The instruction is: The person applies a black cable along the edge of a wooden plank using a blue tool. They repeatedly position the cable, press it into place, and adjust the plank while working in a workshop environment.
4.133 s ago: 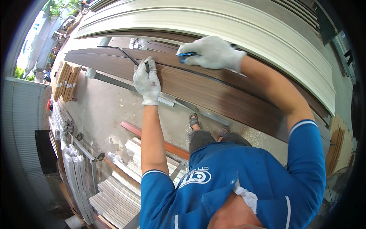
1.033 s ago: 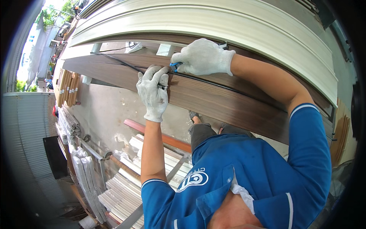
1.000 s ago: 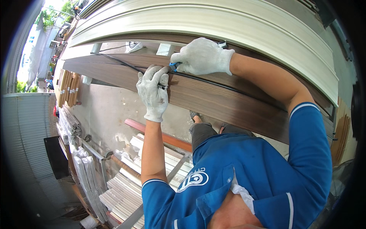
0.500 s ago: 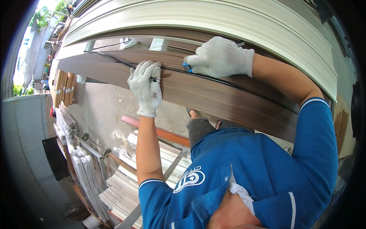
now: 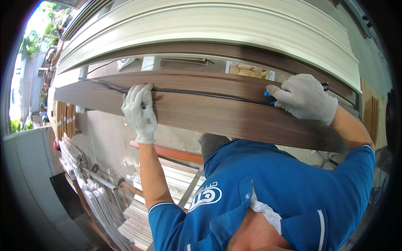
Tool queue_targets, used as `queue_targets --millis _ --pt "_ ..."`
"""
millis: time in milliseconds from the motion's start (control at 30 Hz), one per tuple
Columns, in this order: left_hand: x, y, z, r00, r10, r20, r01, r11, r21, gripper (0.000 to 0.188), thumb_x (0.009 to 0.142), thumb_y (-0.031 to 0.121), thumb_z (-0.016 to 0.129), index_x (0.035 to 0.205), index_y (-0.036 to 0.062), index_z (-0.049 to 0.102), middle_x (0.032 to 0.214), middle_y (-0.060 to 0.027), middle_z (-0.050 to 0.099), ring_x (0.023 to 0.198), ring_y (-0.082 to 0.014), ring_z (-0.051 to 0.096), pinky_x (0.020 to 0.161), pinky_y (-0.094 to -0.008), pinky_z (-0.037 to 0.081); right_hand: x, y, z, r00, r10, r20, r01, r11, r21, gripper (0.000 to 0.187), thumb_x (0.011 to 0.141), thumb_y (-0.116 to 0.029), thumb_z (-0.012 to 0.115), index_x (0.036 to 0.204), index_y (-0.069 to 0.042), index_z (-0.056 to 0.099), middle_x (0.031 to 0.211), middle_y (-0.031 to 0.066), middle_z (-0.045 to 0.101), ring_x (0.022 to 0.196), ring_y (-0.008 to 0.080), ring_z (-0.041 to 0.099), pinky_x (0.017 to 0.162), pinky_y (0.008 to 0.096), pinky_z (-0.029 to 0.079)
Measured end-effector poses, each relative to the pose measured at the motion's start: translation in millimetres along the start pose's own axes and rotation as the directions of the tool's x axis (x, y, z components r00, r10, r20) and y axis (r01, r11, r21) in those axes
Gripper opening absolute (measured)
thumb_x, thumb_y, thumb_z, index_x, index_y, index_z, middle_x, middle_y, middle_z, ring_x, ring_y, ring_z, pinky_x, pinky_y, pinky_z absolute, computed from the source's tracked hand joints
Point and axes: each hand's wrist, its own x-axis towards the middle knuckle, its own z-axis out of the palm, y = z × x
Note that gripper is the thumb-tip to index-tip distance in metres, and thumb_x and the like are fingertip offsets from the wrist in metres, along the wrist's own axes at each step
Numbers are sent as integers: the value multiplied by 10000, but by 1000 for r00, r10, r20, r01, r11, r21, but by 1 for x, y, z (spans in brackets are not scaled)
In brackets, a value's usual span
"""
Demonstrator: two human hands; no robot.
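A long dark brown wood-grain board point(image 5: 201, 111) lies across in front of me. A thin black strip point(image 5: 209, 96) runs along its groove, and its left end slants loose over the far left of the board. My left hand point(image 5: 140, 113), in a pale grey glove, is closed with its fingers around the strip at the board's left part. My right hand point(image 5: 307, 99), gloved too, is closed on a blue-and-black hand tool point(image 5: 269, 95) whose blue end rests at the strip. Most of that tool is hidden in the glove, so its exact kind does not show.
Cream-coloured long profiles point(image 5: 209, 25) lie beyond the board, beside another brown board point(image 5: 234, 50). A pale support point(image 5: 150, 63) crosses beneath. An open box point(image 5: 250, 71) of tan pieces stands past the gap. Plastic-wrapped lengths point(image 5: 100, 201) and a reddish bar point(image 5: 176, 153) are lower left.
My right hand has slid to the right along the strip with the tool. My left hand has shifted slightly left and down. The view has moved a little, bringing the box into sight.
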Motion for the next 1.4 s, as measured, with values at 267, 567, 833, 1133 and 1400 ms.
queue_targets --millis 267,567,833,1133,1400 --pt "-1 -3 5 1000 7 -25 -8 1000 -28 199 1030 205 641 1035 63 781 1046 -120 750 1061 -346 702 951 -472 493 25 -1 10 998 -25 -56 31 994 103 291 915 -282 764 1130 -101 689 680 74 594 639 264 660 547 424 508" --pt "0 -3 4 1000 -5 -26 5 1000 -31 208 1027 248 644 1035 87 775 1055 -97 751 1073 -336 702 945 -480 499 176 -44 50 962 -268 -49 272 945 179 170 975 -220 638 1104 -135 710 773 151 718 731 334 740 600 454 571" --pt "-3 -4 4 999 -30 -44 31 999 32 203 1026 179 626 1019 37 771 1017 -134 757 1035 -338 712 924 -429 500 213 -28 40 987 -109 -118 136 957 255 252 997 -356 663 1058 -115 705 768 144 710 740 356 723 648 502 553" --pt "-3 -9 3 999 -53 -1 53 994 94 231 1042 223 611 1017 60 772 1044 -108 755 1073 -322 700 974 -424 488 225 -32 53 980 -199 -30 201 960 195 292 1000 -363 682 1141 -107 681 761 144 706 700 345 712 613 467 549" --pt "-8 -7 3 1000 12 6 -13 989 150 295 1071 336 582 1109 133 793 1135 -66 766 1190 -287 670 1092 -486 401 111 -20 33 996 -30 -82 48 971 234 246 972 -286 722 1143 -111 697 742 103 671 693 328 689 622 456 542"
